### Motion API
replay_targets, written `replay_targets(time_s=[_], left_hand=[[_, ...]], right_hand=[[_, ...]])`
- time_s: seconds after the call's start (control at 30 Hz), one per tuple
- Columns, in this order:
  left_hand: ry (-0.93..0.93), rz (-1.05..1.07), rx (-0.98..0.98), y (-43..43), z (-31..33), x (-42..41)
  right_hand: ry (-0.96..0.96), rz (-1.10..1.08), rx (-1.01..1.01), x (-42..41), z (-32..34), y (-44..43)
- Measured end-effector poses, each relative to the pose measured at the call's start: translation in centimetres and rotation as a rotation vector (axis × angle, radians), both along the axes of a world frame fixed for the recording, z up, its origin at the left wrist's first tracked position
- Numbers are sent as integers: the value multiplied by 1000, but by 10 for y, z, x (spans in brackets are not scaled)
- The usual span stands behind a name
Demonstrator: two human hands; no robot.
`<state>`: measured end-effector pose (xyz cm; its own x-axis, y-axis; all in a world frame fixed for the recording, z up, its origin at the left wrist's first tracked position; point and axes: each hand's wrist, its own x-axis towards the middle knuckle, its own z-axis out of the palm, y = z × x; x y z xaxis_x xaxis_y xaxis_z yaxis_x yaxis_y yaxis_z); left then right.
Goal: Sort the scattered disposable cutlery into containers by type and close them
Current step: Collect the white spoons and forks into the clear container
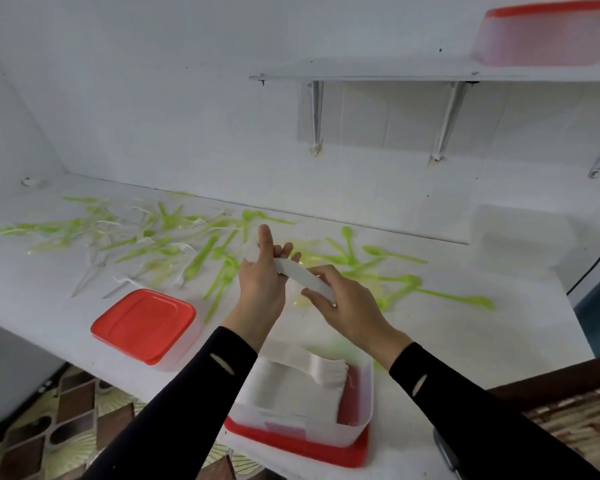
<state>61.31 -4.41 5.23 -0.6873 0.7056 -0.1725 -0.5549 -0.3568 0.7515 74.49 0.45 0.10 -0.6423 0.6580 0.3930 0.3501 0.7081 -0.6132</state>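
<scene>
- While raised mid-air over the worktop [447, 341], gripping one white cutlery stack [303, 277] at both ends: far end wrapped by left hand [260, 285], one finger pointing straight up; near end pinched between thumb and fingers of right hand [352, 308].
- Forearms in black sleeves, reaching forward from the bottom of view.
- Directly below the wrists: open container [369, 386] at the front edge, seated on a red lid [291, 448], with stacked white forks [326, 370] inside.
- To the left, near the same edge: closed container [142, 322], red-topped.
- Beyond the hands: green spoons [201, 254] and loose white forks [184, 251], scattered back to the wall.
- Far right, against the wall: clear box [520, 237].
- Overhead right: wall shelf [361, 72] on brackets, carrying a red-lidded tub [534, 36].
- Bare worktop noted between the two front containers, and right of the open one towards the corner.
</scene>
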Motion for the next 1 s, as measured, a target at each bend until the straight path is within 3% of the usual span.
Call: replay_targets(time_s=[0.13, 0.2, 0.3, 0.43, 0.6, 0.77, 1.0], left_hand=[[251, -379, -42, -20, -8, -2], [341, -457, -49, -30, -21, -6], [435, -374, -59, -39, -30, -8], [612, -253, 1, -49, -17, -10], [1174, -444, -112, -71, -11, -11], [1757, -796, -246, -74, -46, -10], [2151, -1120, -402, -73, -75, -1]], right_hand=[[94, 33, -227, 3, -12, 13], [80, 101, -338, 4, -16, 16], [18, 183, -428, 5, -13, 14], [71, 221, -502, 7, -3, 13], [82, 143, -668, 9, 3, 22], [58, 136, -707, 17, 1, 23], [-30, 112, -677, 18, -8, 25]])
